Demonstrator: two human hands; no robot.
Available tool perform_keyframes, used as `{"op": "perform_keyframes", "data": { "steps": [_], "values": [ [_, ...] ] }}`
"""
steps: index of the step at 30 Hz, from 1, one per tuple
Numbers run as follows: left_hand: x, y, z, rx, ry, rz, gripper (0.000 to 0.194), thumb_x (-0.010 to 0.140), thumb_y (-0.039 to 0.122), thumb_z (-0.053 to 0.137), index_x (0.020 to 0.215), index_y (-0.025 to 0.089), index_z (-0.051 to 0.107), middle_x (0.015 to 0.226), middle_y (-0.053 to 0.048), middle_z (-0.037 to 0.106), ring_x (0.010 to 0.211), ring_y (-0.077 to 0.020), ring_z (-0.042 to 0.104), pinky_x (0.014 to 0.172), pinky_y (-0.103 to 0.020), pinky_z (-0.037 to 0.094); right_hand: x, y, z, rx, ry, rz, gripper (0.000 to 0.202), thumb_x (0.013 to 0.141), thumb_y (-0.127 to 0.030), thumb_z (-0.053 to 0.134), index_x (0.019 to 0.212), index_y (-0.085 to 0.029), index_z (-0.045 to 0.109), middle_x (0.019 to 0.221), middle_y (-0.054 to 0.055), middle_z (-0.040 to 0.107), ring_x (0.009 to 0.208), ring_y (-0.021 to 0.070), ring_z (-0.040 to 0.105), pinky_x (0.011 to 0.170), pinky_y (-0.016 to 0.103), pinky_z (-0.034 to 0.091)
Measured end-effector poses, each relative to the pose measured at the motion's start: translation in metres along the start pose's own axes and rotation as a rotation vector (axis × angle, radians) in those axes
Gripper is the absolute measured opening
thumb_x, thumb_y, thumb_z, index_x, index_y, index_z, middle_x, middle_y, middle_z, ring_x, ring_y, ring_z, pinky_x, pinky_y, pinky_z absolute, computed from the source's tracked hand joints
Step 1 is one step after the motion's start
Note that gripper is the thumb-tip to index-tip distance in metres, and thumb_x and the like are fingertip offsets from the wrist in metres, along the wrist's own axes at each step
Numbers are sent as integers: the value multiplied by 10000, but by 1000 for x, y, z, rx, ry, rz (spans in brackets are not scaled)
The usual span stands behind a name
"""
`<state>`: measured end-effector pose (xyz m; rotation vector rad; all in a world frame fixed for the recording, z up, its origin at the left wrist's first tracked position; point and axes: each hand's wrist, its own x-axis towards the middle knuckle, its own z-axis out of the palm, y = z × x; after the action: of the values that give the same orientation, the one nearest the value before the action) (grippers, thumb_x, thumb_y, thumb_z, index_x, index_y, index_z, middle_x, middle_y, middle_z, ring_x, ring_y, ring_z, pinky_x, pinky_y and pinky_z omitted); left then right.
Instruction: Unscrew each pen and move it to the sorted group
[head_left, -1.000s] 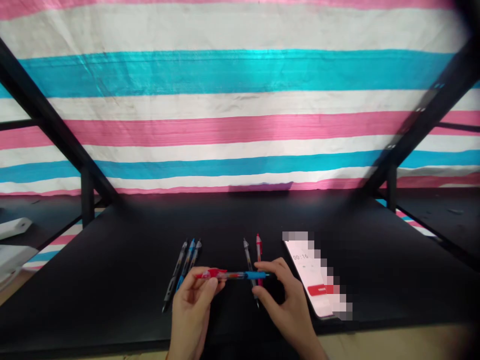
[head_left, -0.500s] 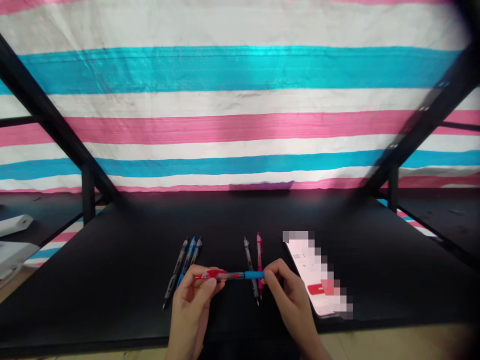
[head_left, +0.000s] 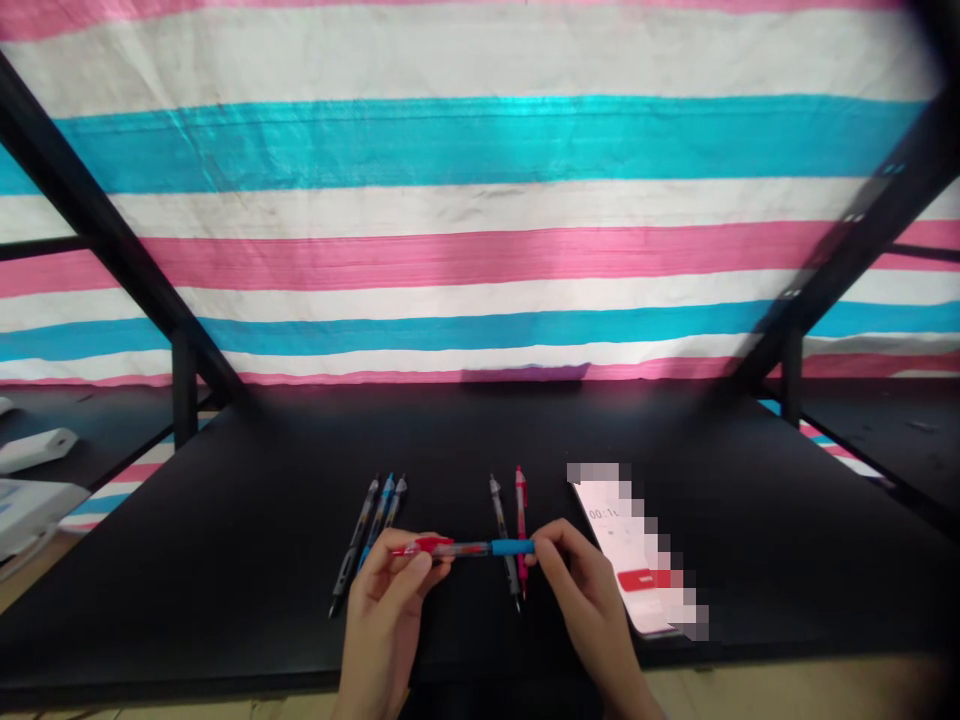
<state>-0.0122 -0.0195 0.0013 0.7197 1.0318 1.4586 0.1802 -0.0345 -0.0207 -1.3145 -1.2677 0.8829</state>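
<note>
A pen (head_left: 471, 549) with a red clip end and a blue grip lies level between my hands, above the black table (head_left: 450, 430). My left hand (head_left: 394, 590) pinches its red end, and the fingers of my right hand (head_left: 574, 580) are closed on the tip of its blue grip. Behind my left hand lie a black pen (head_left: 352, 550), a blue pen (head_left: 380, 508) and another dark pen (head_left: 396, 500), side by side. Beyond the held pen, near my right hand, a grey pen (head_left: 500, 515) and a red pen (head_left: 520, 500) rest on the table.
A phone (head_left: 611, 540), partly pixelated, lies right of my right hand. Black metal bars (head_left: 135, 260) slope up at both sides. A striped sheet (head_left: 480, 260) hangs behind the table. White devices (head_left: 34, 515) sit at the far left.
The view has shifted slightly, so the table things appear a little further right. Both hands keep their hold on the pen, with no clear movement of it.
</note>
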Motion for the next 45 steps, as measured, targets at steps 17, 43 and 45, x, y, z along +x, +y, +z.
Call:
{"op": "perform_keyframes", "data": {
  "steps": [17,43,45],
  "values": [
    [-1,-5,-5,13,-34,2,207,734,363,860,782,188,760,830,-41,717,832,-177,678,782,-263,580,-2,15,1,95,146,-45,164,872,-373,739,867,-212,707,813,52,695,746,208,651,643,293,535],
    [1,-8,-2,-127,171,44,332,625,399,935,805,206,734,762,-22,743,741,-140,682,736,-220,584,0,20,-7,625,388,52,79,819,-292,774,845,-223,747,819,11,619,724,140,564,646,242,481],
    [1,-8,-2,-146,178,41,329,620,390,936,807,206,737,771,-27,746,750,-146,686,742,-228,587,0,20,-7,655,378,41,62,817,-278,763,831,-221,741,810,9,617,731,140,560,652,240,479]
  ]
}}
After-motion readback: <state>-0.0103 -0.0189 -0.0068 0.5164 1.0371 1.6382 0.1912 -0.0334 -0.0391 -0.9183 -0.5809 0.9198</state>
